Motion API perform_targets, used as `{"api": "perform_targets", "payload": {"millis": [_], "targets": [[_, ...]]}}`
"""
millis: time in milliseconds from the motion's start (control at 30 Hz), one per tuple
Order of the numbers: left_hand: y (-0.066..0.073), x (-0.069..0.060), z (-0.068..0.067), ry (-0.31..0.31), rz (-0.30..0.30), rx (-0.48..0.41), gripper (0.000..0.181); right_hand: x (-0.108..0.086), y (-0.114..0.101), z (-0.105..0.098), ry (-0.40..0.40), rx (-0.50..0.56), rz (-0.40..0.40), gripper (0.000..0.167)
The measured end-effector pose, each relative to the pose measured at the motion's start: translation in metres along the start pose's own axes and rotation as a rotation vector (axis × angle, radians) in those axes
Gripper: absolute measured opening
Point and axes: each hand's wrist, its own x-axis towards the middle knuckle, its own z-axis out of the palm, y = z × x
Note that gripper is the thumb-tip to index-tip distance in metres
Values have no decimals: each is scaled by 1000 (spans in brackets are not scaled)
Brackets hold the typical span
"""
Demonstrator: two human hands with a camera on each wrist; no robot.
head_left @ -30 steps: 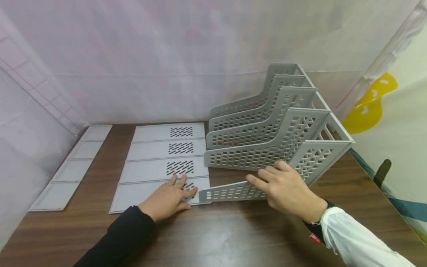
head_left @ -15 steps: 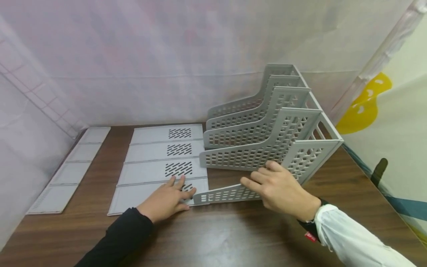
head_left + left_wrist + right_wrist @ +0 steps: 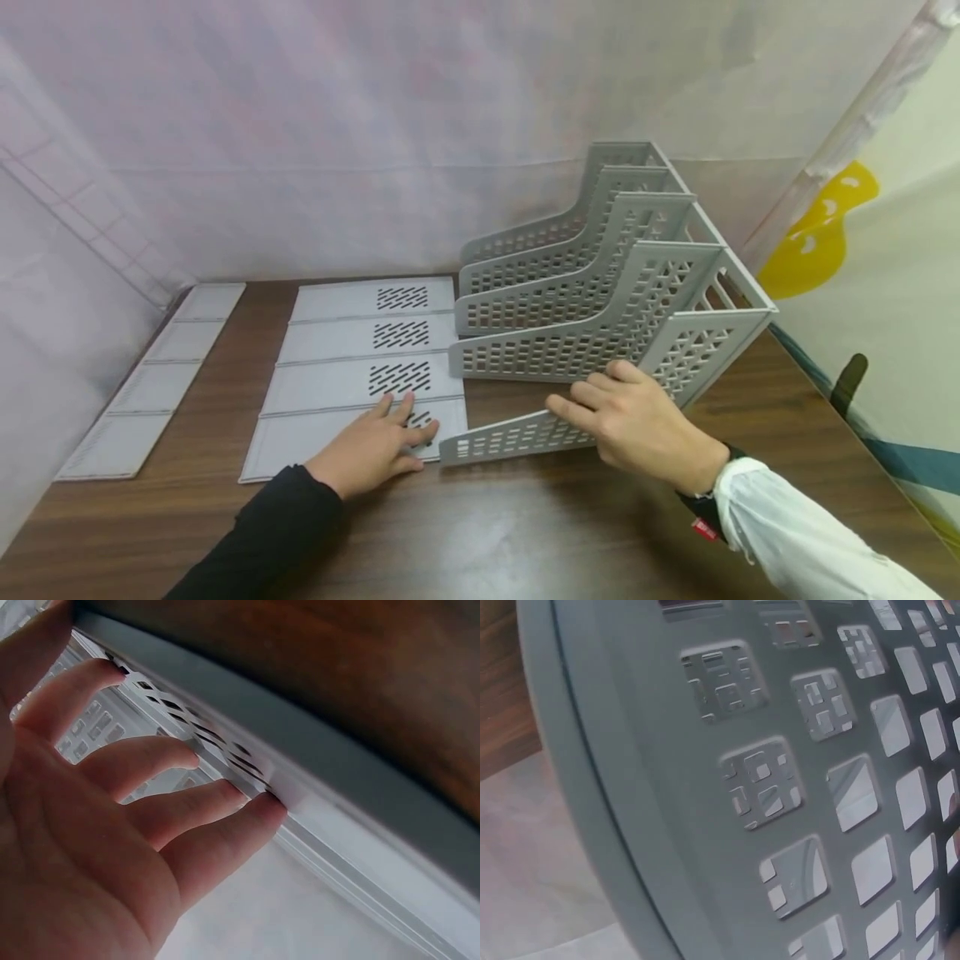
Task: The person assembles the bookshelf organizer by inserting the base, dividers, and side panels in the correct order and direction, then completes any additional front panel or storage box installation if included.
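A grey magazine file rack (image 3: 540,350) with several perforated dividers stands at the right of the table. My right hand (image 3: 637,425) grips its nearest side panel (image 3: 487,442) over the top edge, thumb hidden. That panel's low front end angles out towards me. In the right wrist view, the perforated panel (image 3: 652,802) fills most of the picture. My left hand (image 3: 375,446) rests with spread fingers on the nearest of several flat grey slotted panels (image 3: 330,379) laid in a row. In the left wrist view, the fingertips (image 3: 266,806) touch the panel near its slots.
A column of smaller flat grey panels (image 3: 142,387) lies along the table's left side. A pale sheet (image 3: 337,142) hangs behind the brown wooden table (image 3: 480,533). At the right is a printed cloth (image 3: 900,292) with a yellow shape.
The rack, with my right hand on it, has shifted a little left towards the flat panels. Its near panel's front end now swings slightly closer to me. My left hand has stayed in place.
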Motion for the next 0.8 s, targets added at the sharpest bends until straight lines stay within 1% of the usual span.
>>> {"api": "perform_targets", "payload": {"millis": [433,800], "targets": [[4,0,-3,6,15,9,49,-1,1,2,-7,-11,2,47],[5,0,-1,0,-1,32,50,3,-2,4,-40,-17,8,44]]}}
